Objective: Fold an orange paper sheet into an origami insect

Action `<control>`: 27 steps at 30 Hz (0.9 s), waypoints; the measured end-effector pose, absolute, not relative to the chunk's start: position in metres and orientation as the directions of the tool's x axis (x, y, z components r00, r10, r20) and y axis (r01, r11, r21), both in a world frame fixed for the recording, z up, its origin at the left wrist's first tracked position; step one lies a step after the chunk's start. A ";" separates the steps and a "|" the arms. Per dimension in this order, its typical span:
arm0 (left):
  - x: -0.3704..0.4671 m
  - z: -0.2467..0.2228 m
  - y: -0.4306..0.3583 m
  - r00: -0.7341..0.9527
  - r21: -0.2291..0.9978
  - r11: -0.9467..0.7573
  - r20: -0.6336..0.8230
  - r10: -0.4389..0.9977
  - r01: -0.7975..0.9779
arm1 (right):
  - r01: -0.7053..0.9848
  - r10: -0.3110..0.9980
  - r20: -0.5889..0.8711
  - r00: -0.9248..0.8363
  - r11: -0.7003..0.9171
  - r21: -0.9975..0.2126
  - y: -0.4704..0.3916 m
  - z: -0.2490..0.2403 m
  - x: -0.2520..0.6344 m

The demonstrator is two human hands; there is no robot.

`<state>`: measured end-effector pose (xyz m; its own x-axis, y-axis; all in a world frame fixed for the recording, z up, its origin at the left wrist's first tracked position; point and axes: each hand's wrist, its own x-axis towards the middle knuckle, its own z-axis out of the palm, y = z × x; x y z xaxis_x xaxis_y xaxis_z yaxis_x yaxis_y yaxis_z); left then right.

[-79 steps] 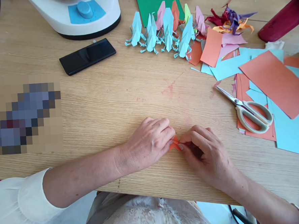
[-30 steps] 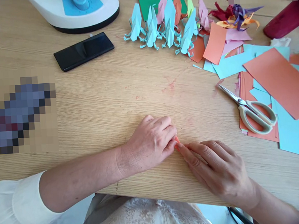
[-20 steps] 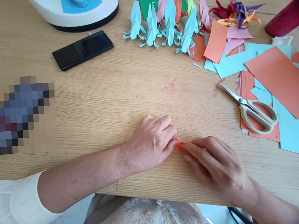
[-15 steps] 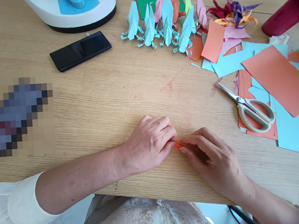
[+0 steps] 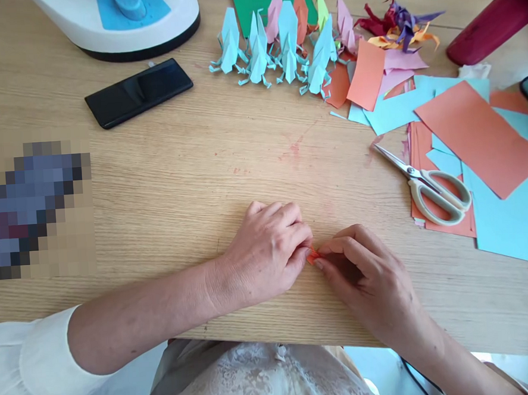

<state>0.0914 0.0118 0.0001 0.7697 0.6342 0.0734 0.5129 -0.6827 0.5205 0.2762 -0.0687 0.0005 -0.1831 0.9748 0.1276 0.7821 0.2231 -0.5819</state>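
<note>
Between my two hands, low in the middle of the view, is a small folded orange paper [image 5: 313, 256]. My left hand [image 5: 273, 247] pinches its left end, fingers curled and closed. My right hand [image 5: 371, 277] grips the other end between thumb and fingertips. Only a little of the paper shows; the fingers cover the rest. Several folded light-blue paper figures [image 5: 288, 47] stand upright at the top centre, with pink, orange and yellow-green ones behind them. Scissors [image 5: 428, 181] lie to the right on orange sheets.
A black phone [image 5: 139, 93] lies at the upper left below a white and blue device [image 5: 146, 26]. Orange and light-blue sheets [image 5: 482, 139] spread over the right side. A dark red cylinder [image 5: 486, 23] lies at the upper right, near purple, red and orange folded pieces [image 5: 403, 25].
The view has shifted slightly, so the scissors and sheets appear further left. My fingertips are a little closer together, and less of the orange paper shows between them.
</note>
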 end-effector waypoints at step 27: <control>0.089 0.002 0.016 0.768 0.576 -0.659 0.080 0.635 0.484 | 0.725 0.832 0.245 -0.498 0.554 -0.409 -0.083 -0.009 0.297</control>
<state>0.0885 0.0162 0.0023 0.7684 0.6349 0.0805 0.4838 -0.6585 0.5764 0.2975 -0.0830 -0.0089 -0.4978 0.8320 0.2450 0.7250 0.5542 -0.4089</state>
